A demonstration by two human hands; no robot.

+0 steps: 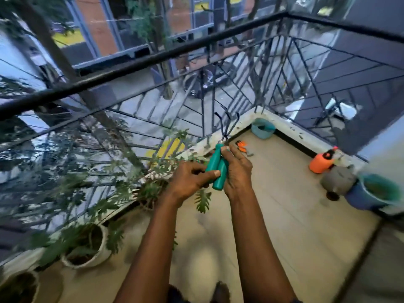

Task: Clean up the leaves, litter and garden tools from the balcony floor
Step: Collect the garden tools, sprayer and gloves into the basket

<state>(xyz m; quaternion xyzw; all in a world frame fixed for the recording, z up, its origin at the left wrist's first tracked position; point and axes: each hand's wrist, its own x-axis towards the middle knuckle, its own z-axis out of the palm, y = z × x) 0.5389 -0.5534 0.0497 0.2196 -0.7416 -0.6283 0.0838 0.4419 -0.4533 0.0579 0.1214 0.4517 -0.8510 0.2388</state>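
Just now the left hand (190, 180) and right hand (237, 171) curl their fingers (226, 149) round two teal-handled garden tools (215, 171) above the balcony floor (273, 204) by the railing (153, 60); light, rigid things, I'd judge, best gripped by the handles, clear of the prongs (227, 121).

A pale tiled floor (277, 217) meets a black metal railing (153, 59) at the corner; white plant pots (102, 255) line the left edge, a brick building (99, 22) shows beyond
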